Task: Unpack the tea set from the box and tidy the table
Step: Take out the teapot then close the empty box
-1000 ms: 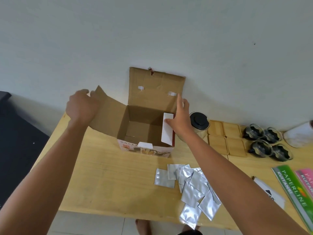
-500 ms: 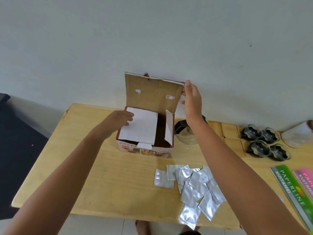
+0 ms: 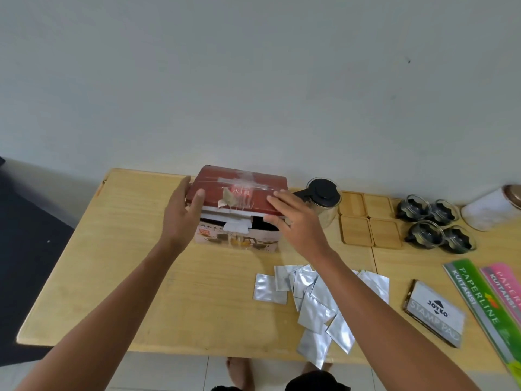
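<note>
Half a second ago the red-topped cardboard tea-set box (image 3: 239,210) stood with its lid upright; now the lid is folded down, so the unpacking looks finished and tidying begun. The left hand (image 3: 181,213) cups the lid's left edge and the right hand (image 3: 293,221) lies flat, fingers spread, on its right end, neither gripping. The box sits mid-table toward the far wall, long axis left-right, printed face near, just left of the glass teapot with the black lid (image 3: 322,200).

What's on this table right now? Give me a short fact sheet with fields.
box: red-topped carton, lid folded down, front not fully shut
left hand: open, at the box's left edge
right hand: open, on the lid's right corner
teapot: glass teapot, right of the box
coasters: four wooden coasters
cups: four glass cups
sachets: silver sachets, loose pile
</note>
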